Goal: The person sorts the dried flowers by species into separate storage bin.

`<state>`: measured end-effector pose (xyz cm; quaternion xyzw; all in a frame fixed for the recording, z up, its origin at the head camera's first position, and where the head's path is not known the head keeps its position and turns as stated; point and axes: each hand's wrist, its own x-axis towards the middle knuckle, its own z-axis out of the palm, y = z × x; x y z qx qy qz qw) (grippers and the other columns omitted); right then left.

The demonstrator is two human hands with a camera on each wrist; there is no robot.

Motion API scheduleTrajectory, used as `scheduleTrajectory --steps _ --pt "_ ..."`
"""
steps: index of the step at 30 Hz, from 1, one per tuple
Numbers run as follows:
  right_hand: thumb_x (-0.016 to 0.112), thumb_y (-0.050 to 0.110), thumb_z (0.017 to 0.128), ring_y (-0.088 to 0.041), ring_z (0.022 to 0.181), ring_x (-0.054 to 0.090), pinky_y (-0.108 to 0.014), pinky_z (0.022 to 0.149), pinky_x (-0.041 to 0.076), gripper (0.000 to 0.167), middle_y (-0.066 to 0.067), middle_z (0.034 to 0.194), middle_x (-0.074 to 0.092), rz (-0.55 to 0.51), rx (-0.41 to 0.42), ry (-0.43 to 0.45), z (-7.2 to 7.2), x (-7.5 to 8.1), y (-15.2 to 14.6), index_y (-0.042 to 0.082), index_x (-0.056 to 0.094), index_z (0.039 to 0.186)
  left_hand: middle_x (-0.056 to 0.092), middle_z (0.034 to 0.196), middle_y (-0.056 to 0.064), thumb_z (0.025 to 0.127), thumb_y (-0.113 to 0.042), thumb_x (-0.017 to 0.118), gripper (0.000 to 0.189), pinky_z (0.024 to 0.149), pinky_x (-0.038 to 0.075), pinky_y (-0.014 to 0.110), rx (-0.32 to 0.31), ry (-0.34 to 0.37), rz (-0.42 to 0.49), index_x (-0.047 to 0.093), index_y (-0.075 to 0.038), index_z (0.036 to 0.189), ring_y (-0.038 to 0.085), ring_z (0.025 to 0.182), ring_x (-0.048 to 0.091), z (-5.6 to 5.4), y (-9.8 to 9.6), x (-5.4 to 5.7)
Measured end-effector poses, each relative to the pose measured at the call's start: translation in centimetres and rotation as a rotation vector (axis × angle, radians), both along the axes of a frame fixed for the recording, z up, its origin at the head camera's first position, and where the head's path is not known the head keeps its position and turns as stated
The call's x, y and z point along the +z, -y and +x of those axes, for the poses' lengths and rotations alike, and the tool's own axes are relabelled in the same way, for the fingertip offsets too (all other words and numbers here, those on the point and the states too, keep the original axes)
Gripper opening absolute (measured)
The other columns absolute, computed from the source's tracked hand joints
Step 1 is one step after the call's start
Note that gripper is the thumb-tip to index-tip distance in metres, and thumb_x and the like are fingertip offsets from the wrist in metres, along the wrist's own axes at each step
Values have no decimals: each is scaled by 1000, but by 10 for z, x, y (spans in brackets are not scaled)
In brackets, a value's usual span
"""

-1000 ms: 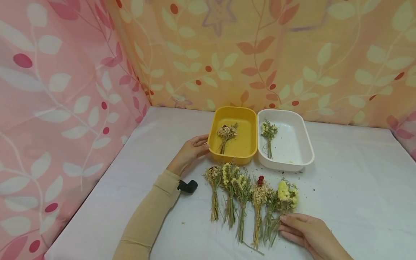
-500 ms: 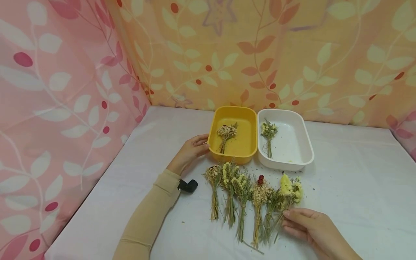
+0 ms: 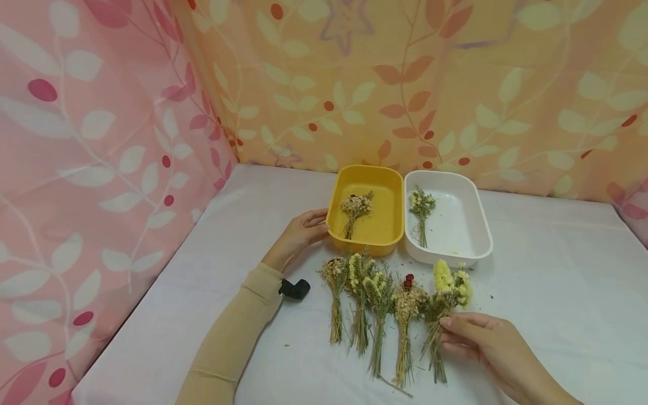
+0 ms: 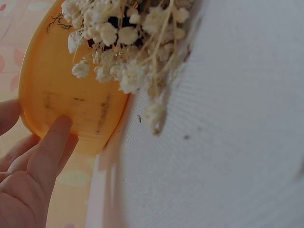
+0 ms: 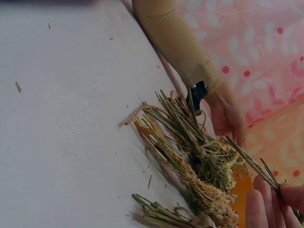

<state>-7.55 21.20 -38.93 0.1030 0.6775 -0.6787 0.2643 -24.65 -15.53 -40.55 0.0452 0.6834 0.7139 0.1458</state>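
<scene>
My left hand (image 3: 300, 239) touches the left side of the yellow tub (image 3: 396, 230), its fingers extended. The left wrist view shows a fingertip (image 4: 62, 122) resting on the tub's outer wall. My right hand (image 3: 483, 337) pinches a bunch of dried yellow flowers (image 3: 444, 278) by the stems between thumb and fingers. In the right wrist view the pinched stems (image 5: 256, 164) stand above the table. Held flowers overlap a greenish bunch (image 3: 432, 309) in the head view. Left of it lie a cream bunch (image 3: 406, 304) with red blooms and several other dried bunches (image 3: 377, 292).
A white tub (image 3: 486, 239) stands against the yellow one, with a yellow-flowered bunch (image 3: 422, 205) inside. In the yellow tub lies a cream bunch (image 3: 356, 205). A black device (image 3: 295, 289) sits at the left wrist. Patterned cloth walls (image 3: 283, 129) rise behind and at left.
The right hand has drawn the yellow-flowered bunch slightly up and away from the row. My left hand has stayed at the yellow tub. The whole head view has shifted a little.
</scene>
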Motion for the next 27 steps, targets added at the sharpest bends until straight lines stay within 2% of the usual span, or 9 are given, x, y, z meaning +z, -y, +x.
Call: scheduleTrajectory --steps 5,13,27 --pt "62 14 99 -9 88 74 -25 84 62 14 7 93 77 -2 -1 -44 -2 9 1 15 76 99 43 155 19 100 -1 54 54 109 51 38 2 0 -8 37 -1 152 38 137 49 0 -1 0" --pt "62 14 99 -9 85 74 -25 82 63 14 7 91 77 50 -8 -72 -9 21 4 14 76 97 44 154 17 100 -2 56 54 110 49 41 6 9 -15 39 -3 152 36 137 50 -1 -1 1" --pt "64 18 98 -10 83 74 -28 82 64 13 6 89 76 85 45 -236 -37 44 20 16 77 97 44 155 17 100 -3 55 54 107 52 37 1 5 -11 39 -3 152 36 137 50 -1 0 -1"
